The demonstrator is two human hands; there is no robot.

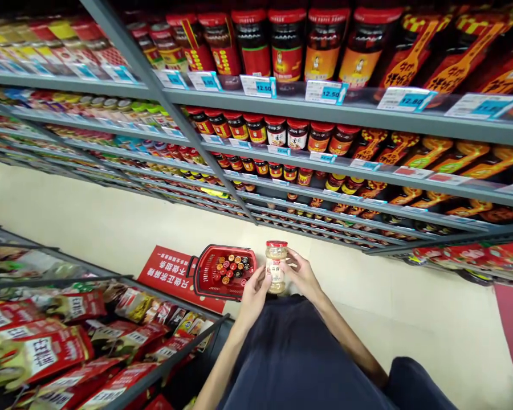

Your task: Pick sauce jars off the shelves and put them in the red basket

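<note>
Between my two hands, in front of my body, stands a glass jar (pixel 276 269) with a red lid, a pale label and light-coloured contents. My left hand (pixel 256 287) grips its left side, thumb on the glass. On its right side, the fingers of my right hand (pixel 300 273) hold the jar near the lid and label. The jar is upright and its label faces me. Just left of my hands, a red shopping basket (pixel 205 285) rests low down with several small lidded jars (pixel 233 267) inside.
A tall grey shelf (pixel 282 102) full of sauce jars with price tags runs across the front. At lower left, a rack holds red snack bags (pixel 38 353). Beneath the basket lies a red floor mat with white writing (pixel 162 276). The pale floor (pixel 111 199) runs between the shelves.
</note>
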